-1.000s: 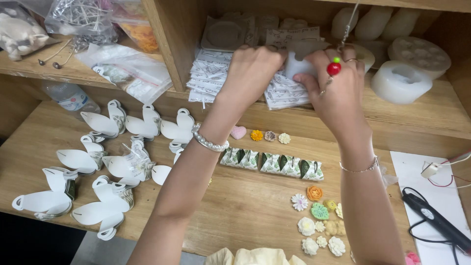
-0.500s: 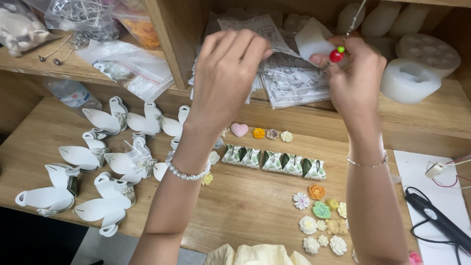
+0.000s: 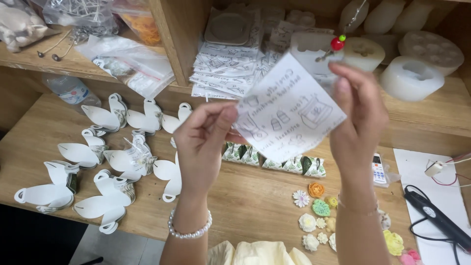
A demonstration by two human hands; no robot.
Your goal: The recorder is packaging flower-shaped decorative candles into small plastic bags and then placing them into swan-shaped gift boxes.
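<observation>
Both hands up over the bench's back edge, left hand and right hand each pinching the printed paper slip between fingertips.

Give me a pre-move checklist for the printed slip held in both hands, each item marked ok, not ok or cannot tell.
1. Left hand pinches the slip's left edge: ok.
2. Right hand grips the right edge of the paper slip: ok.
3. Slip lifted apart from the stack of slips on the shelf: ok.
4. Only one sheet held: cannot tell.
5. Slip flat, untorn: ok, slightly curled.
6. Red-beaded pin by the right fingers, held or hanging: cannot tell.
</observation>
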